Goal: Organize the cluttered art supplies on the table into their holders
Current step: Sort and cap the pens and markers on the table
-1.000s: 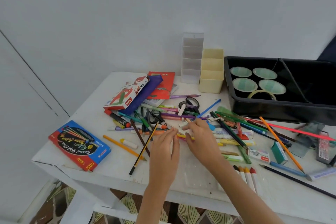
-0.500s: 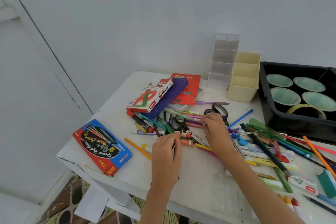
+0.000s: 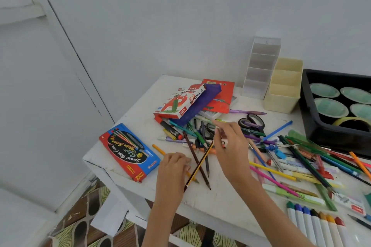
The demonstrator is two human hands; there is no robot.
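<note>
Pens, pencils and markers lie in a heap across the white table point(image 3: 140, 110). My left hand point(image 3: 172, 168) rests near the front edge with its fingers curled down over an orange pencil point(image 3: 157, 149); whether it grips the pencil is hidden. My right hand point(image 3: 230, 150) hovers over the pile with the forefinger stretched toward the back and nothing visibly held. A black-and-yellow striped pencil point(image 3: 197, 167) and a brown pencil point(image 3: 193, 154) cross between the hands. At the back stand a white tiered holder point(image 3: 261, 66) and a cream holder point(image 3: 285, 88).
A water-colour pencil box point(image 3: 128, 150) lies at the left corner. An oil pastels box point(image 3: 180, 100) sits on a purple case, with scissors point(image 3: 253, 121) close by. A black tray point(image 3: 313, 122) with tape rolls stands at the right, and several markers point(image 3: 315, 224) line the front right.
The view has swung left, so the table sits further right. My left hand dropped toward the front edge over the orange pencil; my right hand lifted off the pile.
</note>
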